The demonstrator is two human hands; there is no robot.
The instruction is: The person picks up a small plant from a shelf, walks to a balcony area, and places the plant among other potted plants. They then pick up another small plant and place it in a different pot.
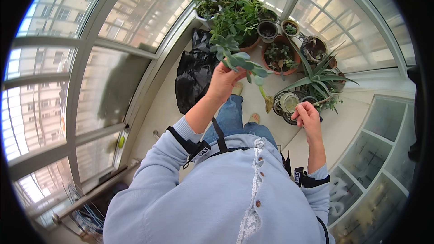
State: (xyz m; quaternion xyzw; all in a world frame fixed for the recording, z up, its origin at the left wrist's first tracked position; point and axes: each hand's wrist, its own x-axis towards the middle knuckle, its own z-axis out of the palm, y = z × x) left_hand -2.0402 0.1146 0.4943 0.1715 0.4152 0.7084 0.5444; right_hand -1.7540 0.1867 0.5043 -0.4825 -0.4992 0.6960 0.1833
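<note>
My left hand (221, 83) grips a long succulent cutting (241, 60) among its thick blue-green leaves. Its bare pale-green stem (262, 91) hangs down to the right and ends in a brown, root-like tip (269, 104), above the floor. Beside that tip is a clear glass container (289, 101), seen over a black scrolled-metal plant stand (286, 119). My right hand (308, 119) has its thumb and fingers drawn together at the container's right edge. Whether they pinch the container or something small cannot be made out.
A black plastic bag (195, 74) lies on the tiled floor (251, 103) at left. Potted plants (234, 20) crowd the window corner, with a terracotta pot (292, 70) nearer. A spiky aloe (313, 76) spreads at right. A glass-fronted cabinet (368, 149) stands beside my right arm.
</note>
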